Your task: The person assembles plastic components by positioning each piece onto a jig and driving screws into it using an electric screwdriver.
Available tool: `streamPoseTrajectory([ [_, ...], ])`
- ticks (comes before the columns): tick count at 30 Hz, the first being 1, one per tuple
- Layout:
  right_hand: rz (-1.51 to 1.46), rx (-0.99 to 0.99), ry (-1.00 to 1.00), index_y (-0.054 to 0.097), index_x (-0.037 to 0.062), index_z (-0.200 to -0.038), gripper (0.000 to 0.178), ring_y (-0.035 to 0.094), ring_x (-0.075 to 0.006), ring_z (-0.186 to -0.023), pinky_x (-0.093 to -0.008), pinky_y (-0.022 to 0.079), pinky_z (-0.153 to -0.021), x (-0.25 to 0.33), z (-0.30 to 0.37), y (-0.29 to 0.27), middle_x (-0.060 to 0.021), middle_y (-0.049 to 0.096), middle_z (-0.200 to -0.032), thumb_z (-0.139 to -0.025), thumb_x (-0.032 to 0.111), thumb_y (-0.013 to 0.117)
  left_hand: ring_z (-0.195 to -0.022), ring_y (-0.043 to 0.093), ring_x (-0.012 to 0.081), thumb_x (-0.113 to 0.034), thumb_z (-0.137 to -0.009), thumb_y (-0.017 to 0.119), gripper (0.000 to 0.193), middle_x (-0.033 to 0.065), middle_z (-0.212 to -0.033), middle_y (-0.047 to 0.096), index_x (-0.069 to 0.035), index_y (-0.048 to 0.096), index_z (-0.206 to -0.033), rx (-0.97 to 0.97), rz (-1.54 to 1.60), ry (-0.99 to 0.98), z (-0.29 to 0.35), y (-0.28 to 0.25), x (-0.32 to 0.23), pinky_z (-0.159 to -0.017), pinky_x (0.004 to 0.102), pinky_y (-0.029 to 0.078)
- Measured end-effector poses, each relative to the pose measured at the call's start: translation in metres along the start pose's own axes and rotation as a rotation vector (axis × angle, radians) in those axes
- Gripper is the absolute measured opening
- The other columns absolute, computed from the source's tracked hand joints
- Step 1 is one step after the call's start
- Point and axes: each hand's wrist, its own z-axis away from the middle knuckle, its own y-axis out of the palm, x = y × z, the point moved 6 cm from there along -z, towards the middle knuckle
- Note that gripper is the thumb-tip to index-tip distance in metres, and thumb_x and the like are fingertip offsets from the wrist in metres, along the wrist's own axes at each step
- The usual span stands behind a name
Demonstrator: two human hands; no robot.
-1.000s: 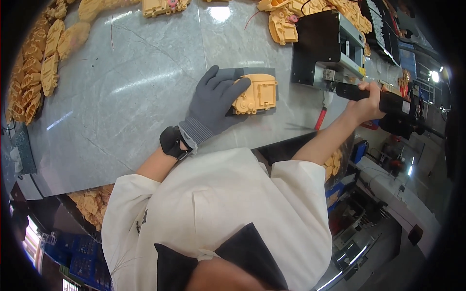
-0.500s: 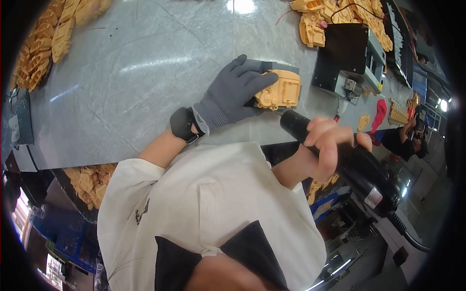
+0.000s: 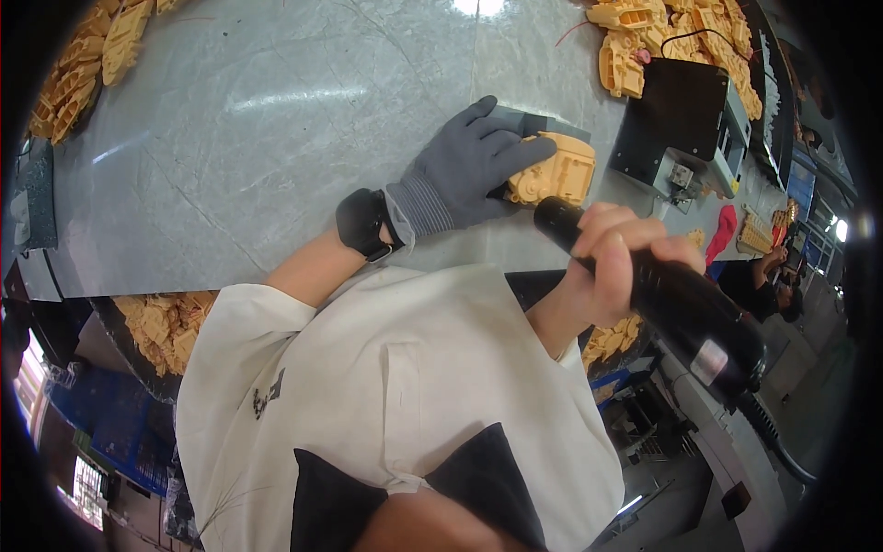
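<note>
My left hand (image 3: 464, 175), in a grey knit glove, grips a yellow-orange moulded plastic housing (image 3: 572, 169) by its left side, thumb near the top. The housing rests against a dark grey block (image 3: 568, 134) on the table. My bare right hand (image 3: 614, 250) is wrapped round a black corded electric screwdriver (image 3: 699, 308). The screwdriver's nose points up and left and meets the near edge of the housing in the picture. Its bit is hidden, so I cannot tell whether it sits in a hole.
A black box-shaped device (image 3: 673, 115) with a metal front stands to the right of the housing. Piles of similar yellow parts lie at the far right (image 3: 644, 32) and far left (image 3: 78, 87). A red cloth-like strip (image 3: 722, 232) lies at right. Another person (image 3: 763, 285) sits beyond.
The screwdriver has moved up against the housing's near edge; the thin bit that showed between them is now hidden. My left hand keeps its grip. The whole view has shifted slightly.
</note>
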Motion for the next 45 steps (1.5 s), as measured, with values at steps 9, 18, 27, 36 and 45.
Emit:
streamPoseTrajectory([
  [9, -0.002, 0.061, 0.01, 0.037, 0.0063, -0.099, 0.037, 0.044, -0.0186, -0.04, -0.0341, 0.041, -0.047, -0.006, 0.001, 0.006, -0.0088, 0.047, -0.057, -0.068, -0.005, 0.053, -0.105, 0.051, 0.0239, -0.033, -0.06, 0.073, 0.073, 0.0052, -0.105, 0.056, -0.013, 0.046, -0.124, 0.034, 0.018, 0.001, 0.002, 0.003, -0.003, -0.102, 0.0506, 0.031],
  [18, 0.097, -0.515, -0.053, 0.04, 0.0089, -0.068, 0.013, 0.042, -0.0144, -0.055, -0.0326, 0.037, -0.067, 0.022, -0.029, -0.169, -0.0009, 0.035, -0.057, -0.078, 0.011, 0.048, -0.104, 0.051, 0.0263, -0.035, -0.063, 0.074, 0.068, 0.0064, -0.105, 0.056, -0.015, 0.048, -0.122, 0.075, 0.028, -0.036, 0.003, -0.001, -0.011, -0.103, 0.0506, 0.028],
  [27, 0.281, -0.559, -0.117, 0.043, -0.0032, -0.098, 0.038, 0.047, -0.0171, -0.046, -0.0303, 0.045, -0.053, -0.021, -0.081, -0.194, -0.0104, 0.05, -0.056, -0.063, -0.015, 0.052, -0.101, 0.052, 0.026, -0.032, -0.06, 0.076, 0.07, 0.0069, -0.103, 0.057, -0.015, 0.048, -0.122, 0.059, 0.041, -0.042, -0.004, -0.002, -0.004, -0.102, 0.0509, 0.03],
  [36, 0.136, -0.494, -0.169, 0.04, 0.002, -0.11, 0.043, 0.046, -0.0155, -0.047, -0.0329, 0.042, -0.052, 0.024, -0.041, -0.16, -0.0055, 0.046, -0.057, -0.069, -0.007, 0.052, -0.105, 0.051, 0.028, -0.031, -0.06, 0.077, 0.078, 0.0082, -0.108, 0.056, -0.009, 0.042, -0.126, 0.082, 0.092, -0.079, -0.002, -0.002, -0.002, -0.104, 0.0503, 0.027],
  [45, 0.326, -0.632, -0.078, 0.045, -0.0018, -0.092, 0.031, 0.048, -0.0174, -0.048, -0.0293, 0.044, -0.053, -0.022, -0.085, -0.197, -0.0085, 0.049, -0.055, -0.064, -0.011, 0.053, -0.104, 0.051, 0.0281, -0.032, -0.059, 0.077, 0.079, 0.0079, -0.107, 0.056, -0.01, 0.041, -0.126, 0.065, 0.078, -0.068, -0.007, -0.001, -0.002, -0.104, 0.0499, 0.027],
])
